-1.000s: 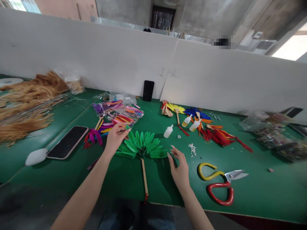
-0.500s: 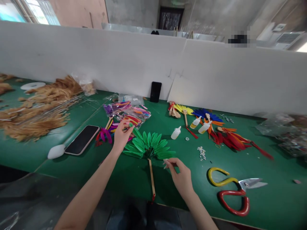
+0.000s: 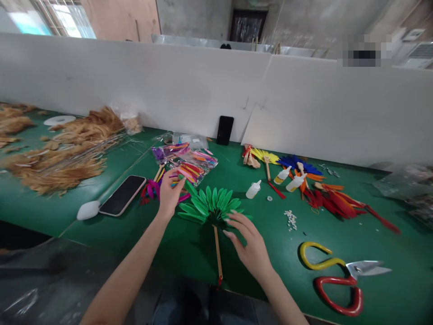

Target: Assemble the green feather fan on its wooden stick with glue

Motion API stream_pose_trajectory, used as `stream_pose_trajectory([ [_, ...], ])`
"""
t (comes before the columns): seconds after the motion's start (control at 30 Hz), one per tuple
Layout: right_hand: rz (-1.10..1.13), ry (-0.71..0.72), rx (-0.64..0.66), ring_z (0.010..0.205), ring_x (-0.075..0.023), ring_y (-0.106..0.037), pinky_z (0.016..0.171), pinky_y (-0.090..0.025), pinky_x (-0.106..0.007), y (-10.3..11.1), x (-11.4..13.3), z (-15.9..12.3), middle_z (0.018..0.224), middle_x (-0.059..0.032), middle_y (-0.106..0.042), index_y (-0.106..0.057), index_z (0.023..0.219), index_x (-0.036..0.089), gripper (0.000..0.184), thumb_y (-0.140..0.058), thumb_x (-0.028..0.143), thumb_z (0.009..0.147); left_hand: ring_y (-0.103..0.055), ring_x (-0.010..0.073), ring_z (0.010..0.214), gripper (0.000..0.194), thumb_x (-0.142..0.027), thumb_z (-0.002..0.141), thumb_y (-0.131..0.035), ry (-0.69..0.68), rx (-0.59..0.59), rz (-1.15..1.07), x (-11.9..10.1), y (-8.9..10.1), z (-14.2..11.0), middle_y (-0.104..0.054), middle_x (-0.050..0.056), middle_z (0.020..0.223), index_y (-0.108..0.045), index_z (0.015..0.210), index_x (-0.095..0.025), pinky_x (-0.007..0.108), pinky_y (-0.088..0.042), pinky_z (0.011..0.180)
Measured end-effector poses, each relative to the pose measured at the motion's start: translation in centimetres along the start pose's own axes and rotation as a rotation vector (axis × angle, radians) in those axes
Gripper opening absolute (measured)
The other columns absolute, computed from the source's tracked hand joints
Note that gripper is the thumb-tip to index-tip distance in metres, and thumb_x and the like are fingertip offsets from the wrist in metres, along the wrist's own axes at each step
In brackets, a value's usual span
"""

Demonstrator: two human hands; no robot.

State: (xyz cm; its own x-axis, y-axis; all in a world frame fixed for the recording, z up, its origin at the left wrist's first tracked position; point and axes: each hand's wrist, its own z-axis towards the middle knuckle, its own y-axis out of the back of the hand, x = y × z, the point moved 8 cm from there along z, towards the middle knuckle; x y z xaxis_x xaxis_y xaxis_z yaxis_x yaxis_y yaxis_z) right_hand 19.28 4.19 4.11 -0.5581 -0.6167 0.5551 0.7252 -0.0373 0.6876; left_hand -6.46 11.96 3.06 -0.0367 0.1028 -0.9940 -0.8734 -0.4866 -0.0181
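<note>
A green feather fan (image 3: 211, 201) lies spread on the table in front of me, its wooden handle (image 3: 218, 253) pointing towards me with a red bit at the end. My left hand (image 3: 171, 192) pinches a green feather (image 3: 190, 186) at the fan's upper left side. Over the right part of the fan, my right hand (image 3: 249, 240) has its fingers apart and appears to hold nothing. Its fingertips are by the feathers on that side; whether they touch, I cannot tell.
Large scissors (image 3: 352, 271) lie at the right. Small glue bottles (image 3: 253, 189), white beads (image 3: 290, 220) and other coloured feather fans (image 3: 333, 198) sit beyond. Leftwards are bagged feathers (image 3: 192, 164), a phone (image 3: 123, 195), a white mouse-like object (image 3: 88, 210) and brown fibres (image 3: 64, 167).
My right hand has moved from the fan's right edge in over its feathers, and its fingers have spread from a pinch. My left hand keeps its pinch. The view has shifted slightly.
</note>
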Motion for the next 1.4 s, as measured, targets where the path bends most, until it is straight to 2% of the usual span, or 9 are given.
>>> stream_pose_trajectory([
  [0.1,-0.184,0.114,0.117,0.136,-0.0288,-0.022,0.107,-0.026,-0.054,-1.9,1.4,0.9,0.145,-0.0090,-0.031,-0.040,0.134,0.024,0.047,-0.047,0.034,0.089,-0.057,0.0096,0.055,0.055,-0.029,0.067,-0.068,-0.003,-0.119,-0.094,0.3,1.9,0.3,-0.049,-0.005,0.073,-0.045,0.117,-0.025,0.023,-0.055,0.051],
  [0.2,-0.265,0.129,0.199,0.138,-0.0297,-0.013,0.108,-0.022,-0.055,-4.0,1.5,1.5,0.151,-0.0081,-0.017,-0.033,0.139,0.026,0.052,-0.045,0.041,0.089,-0.057,0.0089,0.056,0.058,-0.029,0.065,-0.070,-0.003,-0.175,-0.141,0.7,2.9,0.6,-0.048,-0.005,0.073,-0.044,0.117,-0.026,0.022,-0.054,0.051],
  [0.4,-0.296,0.088,0.258,0.138,-0.0296,-0.012,0.107,-0.022,-0.056,-5.6,0.9,1.9,0.151,-0.0070,-0.015,-0.043,0.132,0.027,0.044,-0.039,0.042,0.091,-0.055,0.0078,0.053,0.055,-0.026,0.062,-0.073,0.021,-0.254,-0.209,1.4,3.8,0.4,-0.048,-0.005,0.074,-0.048,0.111,-0.024,0.022,-0.053,0.048],
  [0.67,-0.287,0.074,0.248,0.138,-0.0287,-0.013,0.108,-0.018,-0.057,-5.7,0.7,2.0,0.149,-0.0082,-0.021,-0.051,0.124,0.026,0.037,-0.037,0.039,0.092,-0.054,0.0086,0.053,0.055,-0.029,0.065,-0.072,-0.030,-0.215,-0.169,1.2,3.6,0.6,-0.049,-0.004,0.074,-0.048,0.114,-0.024,0.022,-0.053,0.047],
  [0.8,-0.241,0.067,0.174,0.137,-0.0285,-0.015,0.108,-0.018,-0.058,-4.7,0.5,2.1,0.148,-0.0077,-0.023,-0.048,0.126,0.026,0.036,-0.040,0.035,0.092,-0.055,0.0087,0.054,0.053,-0.029,0.067,-0.071,-0.057,-0.214,-0.125,0.9,3.4,0.5,-0.049,-0.004,0.074,-0.048,0.115,-0.024,0.022,-0.053,0.046],
  [0.9,-0.155,0.004,0.036,0.136,-0.0267,-0.021,0.108,-0.020,-0.056,-2.7,-0.4,1.9,0.143,-0.0080,-0.029,-0.047,0.125,0.025,0.034,-0.042,0.030,0.092,-0.056,0.0087,0.052,0.049,-0.029,0.070,-0.068,-0.070,-0.157,-0.032,0.2,2.2,0.2,-0.052,-0.003,0.074,-0.049,0.114,-0.022,0.022,-0.053,0.048],
  [1.03,-0.068,-0.023,-0.076,0.133,-0.0240,-0.028,0.109,-0.025,-0.051,-0.9,-1.3,1.0,0.138,-0.0083,-0.038,-0.043,0.128,0.024,0.039,-0.046,0.027,0.090,-0.059,0.0104,0.052,0.039,-0.030,0.073,-0.065,-0.067,0.058,0.113,-0.6,-1.5,-0.7,-0.056,-0.002,0.074,-0.052,0.107,-0.020,0.023,-0.052,0.048],
  [1.2,-0.138,0.033,0.049,0.136,-0.0256,-0.021,0.109,-0.024,-0.052,-1.7,-0.9,-0.3,0.145,-0.0086,-0.028,-0.028,0.139,0.024,0.053,-0.046,0.029,0.090,-0.058,0.0092,0.048,0.035,-0.031,0.076,-0.061,-0.072,0.238,0.243,-0.2,-5.1,-1.9,-0.052,-0.003,0.073,-0.052,0.108,-0.020,0.021,-0.051,0.046],
  [1.4,-0.250,0.064,0.160,0.138,-0.0282,-0.013,0.107,-0.025,-0.053,-3.3,-0.5,-0.6,0.150,-0.0079,-0.015,-0.025,0.141,0.026,0.055,-0.044,0.036,0.090,-0.056,0.0091,0.048,0.038,-0.032,0.077,-0.059,-0.056,0.303,0.292,0.6,-5.9,-2.1,-0.049,-0.003,0.073,-0.050,0.111,-0.020,0.021,-0.050,0.045],
])
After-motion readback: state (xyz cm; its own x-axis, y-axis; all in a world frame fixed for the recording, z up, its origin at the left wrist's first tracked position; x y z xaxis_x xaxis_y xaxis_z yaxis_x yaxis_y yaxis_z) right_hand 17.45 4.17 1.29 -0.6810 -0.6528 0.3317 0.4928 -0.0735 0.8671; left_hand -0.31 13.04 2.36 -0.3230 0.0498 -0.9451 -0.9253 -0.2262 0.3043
